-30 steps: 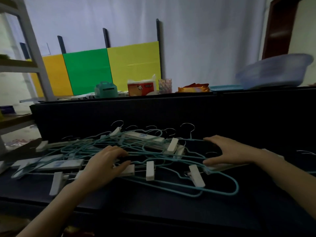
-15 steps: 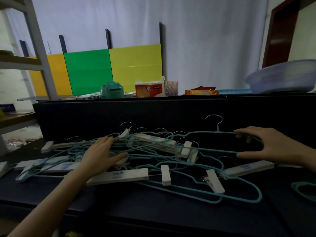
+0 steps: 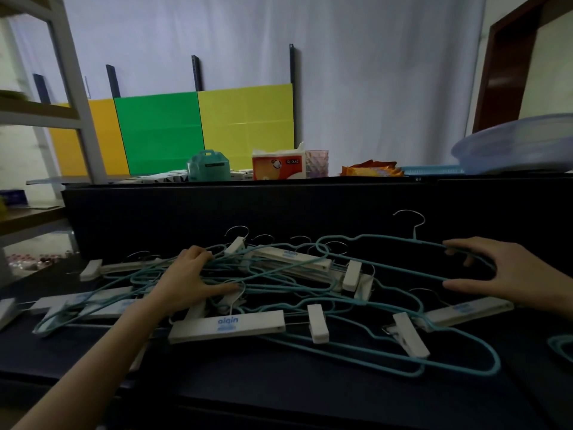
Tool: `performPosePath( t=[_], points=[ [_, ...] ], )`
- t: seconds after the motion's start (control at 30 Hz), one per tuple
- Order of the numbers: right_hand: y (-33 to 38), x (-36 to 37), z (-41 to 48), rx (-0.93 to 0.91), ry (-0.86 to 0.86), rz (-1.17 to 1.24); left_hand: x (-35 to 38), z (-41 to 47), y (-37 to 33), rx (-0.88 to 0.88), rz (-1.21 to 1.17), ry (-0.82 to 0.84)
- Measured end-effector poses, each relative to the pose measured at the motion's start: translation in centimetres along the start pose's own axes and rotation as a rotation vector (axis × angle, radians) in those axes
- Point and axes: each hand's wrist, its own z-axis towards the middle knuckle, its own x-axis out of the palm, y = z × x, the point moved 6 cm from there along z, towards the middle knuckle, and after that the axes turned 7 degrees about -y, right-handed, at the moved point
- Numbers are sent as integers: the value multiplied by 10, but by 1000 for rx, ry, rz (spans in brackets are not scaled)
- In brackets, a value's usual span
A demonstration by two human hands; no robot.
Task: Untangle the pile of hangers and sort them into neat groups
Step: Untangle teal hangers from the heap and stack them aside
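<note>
Now lifting one teal wire hanger (image 3: 403, 259) out to the right of the pile (image 3: 263, 293), right hand (image 3: 508, 274) curled round its end; left hand (image 3: 189, 280) spread flat atop the pile, gripping nothing. First separation begun.

A makeshift recording or storage room, not a lived-in home: a white cloth backdrop (image 3: 356, 72) hangs behind the black table (image 3: 310, 383). Coloured panels (image 3: 201, 131) lean against that cloth, with a metal shelf rack (image 3: 71, 88) to their left.
</note>
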Motion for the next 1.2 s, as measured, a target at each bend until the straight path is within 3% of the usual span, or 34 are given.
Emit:
performPosePath(
  t=[0.3,0.53,0.77,1.2],
  points=[
    [10,-9,-2,-67,-88,22,-35,4,-19,37,-39,-215],
    [-2,-52,-25,-24,-225,87,-57,3,-88,164,-118,-337],
    [-45,-117,-70,85,-262,126,-40,-4,-193,272,-172,-312],
    [-162,-227,-148,186,-215,123,29,-53,-407,396,-345,-97]
  ],
)
